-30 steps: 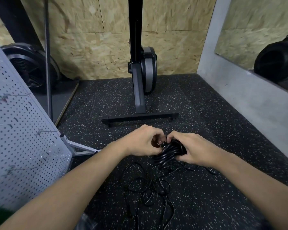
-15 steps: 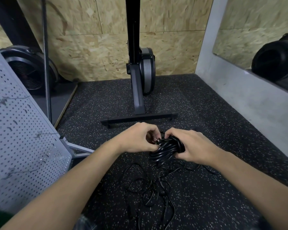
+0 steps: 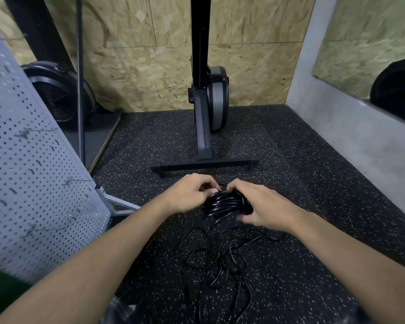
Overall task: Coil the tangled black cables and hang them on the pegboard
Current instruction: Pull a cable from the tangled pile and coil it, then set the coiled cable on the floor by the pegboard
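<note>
At the centre of the frame, the right grip (image 3: 262, 206) is closed around a tight coil of black cable (image 3: 225, 203), with its fingers curled over the coil's right side. The left grip (image 3: 187, 195) pinches the coil's upper-left edge with curled fingertips. Further tangled cables (image 3: 220, 260) lie loose on the speckled floor (image 3: 313, 230) directly below the coil, in the lower centre, and the perforated pegboard (image 3: 33, 183) stands at the left edge, apart from both grips.

Speckled rubber floor (image 3: 302, 160): loose black cables (image 3: 218, 260), machine stand (image 3: 205, 163).
</note>
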Motion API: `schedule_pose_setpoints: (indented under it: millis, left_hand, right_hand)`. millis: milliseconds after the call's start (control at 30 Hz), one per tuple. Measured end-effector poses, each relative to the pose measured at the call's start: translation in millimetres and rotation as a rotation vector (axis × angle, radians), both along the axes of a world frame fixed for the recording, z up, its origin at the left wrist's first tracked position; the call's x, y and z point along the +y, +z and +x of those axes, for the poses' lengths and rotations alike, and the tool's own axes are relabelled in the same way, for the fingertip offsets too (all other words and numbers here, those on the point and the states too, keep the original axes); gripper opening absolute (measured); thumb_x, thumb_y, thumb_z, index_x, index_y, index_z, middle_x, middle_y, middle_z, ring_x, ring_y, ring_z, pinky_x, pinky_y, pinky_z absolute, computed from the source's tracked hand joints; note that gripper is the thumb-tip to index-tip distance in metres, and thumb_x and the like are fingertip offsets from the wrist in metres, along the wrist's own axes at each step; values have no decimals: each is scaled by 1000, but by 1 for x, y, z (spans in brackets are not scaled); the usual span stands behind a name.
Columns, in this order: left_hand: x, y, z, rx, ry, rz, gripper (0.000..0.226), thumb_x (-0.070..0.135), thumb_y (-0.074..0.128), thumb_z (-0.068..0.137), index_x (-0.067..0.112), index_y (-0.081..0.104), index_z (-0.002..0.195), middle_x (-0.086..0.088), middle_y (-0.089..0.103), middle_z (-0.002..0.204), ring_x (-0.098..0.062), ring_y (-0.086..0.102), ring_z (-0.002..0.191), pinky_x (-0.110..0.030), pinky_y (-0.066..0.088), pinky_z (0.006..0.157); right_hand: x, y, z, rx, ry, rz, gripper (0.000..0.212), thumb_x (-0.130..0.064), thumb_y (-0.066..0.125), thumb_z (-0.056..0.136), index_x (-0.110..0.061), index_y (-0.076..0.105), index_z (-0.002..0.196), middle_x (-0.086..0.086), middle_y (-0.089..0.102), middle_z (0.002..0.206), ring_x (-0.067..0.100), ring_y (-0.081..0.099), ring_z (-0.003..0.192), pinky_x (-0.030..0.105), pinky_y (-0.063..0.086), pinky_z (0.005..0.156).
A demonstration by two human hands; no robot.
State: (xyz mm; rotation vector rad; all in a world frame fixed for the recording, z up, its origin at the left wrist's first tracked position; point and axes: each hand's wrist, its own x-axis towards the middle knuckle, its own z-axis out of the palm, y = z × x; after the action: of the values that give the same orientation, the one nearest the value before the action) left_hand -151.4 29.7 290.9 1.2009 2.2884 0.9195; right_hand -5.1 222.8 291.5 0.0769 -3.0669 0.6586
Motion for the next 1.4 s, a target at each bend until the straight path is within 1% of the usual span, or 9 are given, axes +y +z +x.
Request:
schedule_pose_setpoints:
  millis: [100,233,367,467,600,767,967,1133,1400]
  left_hand:
    - [-11,-1,-6,-10,56,-52,15,23,56,107,23,71,106,10,72,93,-8,65,84,-33,50,82]
    - [-28,6,-13,-238,170,134,11,26,63,104,26,67,114,2,73,110,-16,72,103,-40,60,92]
    - [-40,9,-13,-94,132,15,64,70,72,82,45,55,139,15,58,139,-7,57,126,-37,48,107]
    - [-41,8,-10,-112,42,-191,91,70,82,73,46,39,150,19,54,142,-6,55,129,-33,43,113]
    - [-52,16,-18,-190,110,-234,87,42,92,76,34,44,149,22,58,128,6,56,114,-16,44,98]
    - [-82,0,-34,-199,178,-323,89,43,95,71,33,48,145,15,61,135,-7,58,122,-23,44,102]
    - [-130,-46,-61,-251,470,-308,76,60,87,49,32,64,116,5,74,113,-18,71,103,-46,58,98]
    - [-177,-96,-75,-343,751,-268,81,54,92,57,28,60,127,3,70,114,-20,71,98,-43,63,87]
    - [-213,-157,-84,-136,1074,-182,79,56,87,68,23,56,132,-1,65,122,-27,64,112,-43,55,95]
  right_hand:
    - [-13,-2,-9,-20,19,-28,53,-23,75,90,-42,41,126,-26,54,111,1,55,98,30,46,85]
    - [-22,-2,-19,-9,17,-3,57,-17,74,89,-40,36,126,-19,58,104,8,58,88,32,45,77]
    - [-28,-3,-32,17,19,75,71,-13,76,85,-36,29,134,-5,67,106,18,64,83,33,43,71]
    - [-37,-3,-48,93,63,147,82,-14,77,82,-32,24,142,3,69,115,27,66,90,33,42,74]
    - [-51,-9,-68,163,124,208,83,-17,77,83,-27,26,147,5,70,113,29,65,100,33,35,80]
    - [-83,-34,-97,167,212,249,95,-26,79,83,-32,16,154,-3,67,130,21,62,120,44,41,101]
    - [-114,-65,-140,166,214,137,117,-32,86,77,-34,4,161,0,41,158,24,40,145,47,33,116]
    - [-115,-92,-167,47,214,129,128,-45,90,76,-33,-3,163,-1,33,163,24,33,150,47,29,121]
    - [-118,-155,-182,-213,127,190,122,-45,84,82,-33,-5,164,4,30,164,29,35,149,52,33,119]
